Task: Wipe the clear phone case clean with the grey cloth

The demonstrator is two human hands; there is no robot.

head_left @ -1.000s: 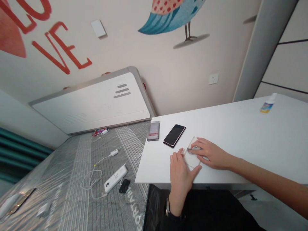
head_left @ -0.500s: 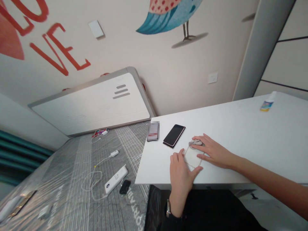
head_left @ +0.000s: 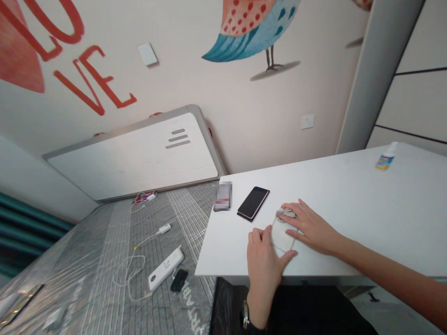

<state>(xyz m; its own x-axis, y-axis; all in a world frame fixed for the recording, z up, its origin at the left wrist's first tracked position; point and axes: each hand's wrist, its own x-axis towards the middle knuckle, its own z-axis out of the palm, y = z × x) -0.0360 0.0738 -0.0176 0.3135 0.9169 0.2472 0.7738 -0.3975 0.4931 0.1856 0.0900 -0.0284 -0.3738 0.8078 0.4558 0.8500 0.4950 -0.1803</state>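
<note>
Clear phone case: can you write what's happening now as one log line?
left hand: steadies clear plastic phone case | right hand: presses cloth on it | white table: black smartphone beside

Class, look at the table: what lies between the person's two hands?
In the head view, a clear phone case lies flat between the left hand and right hand, both touching it.

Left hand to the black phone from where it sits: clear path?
Probably yes. The left hand rests at the clear case; the black phone lies just beyond on bare white table, nothing between.
</note>
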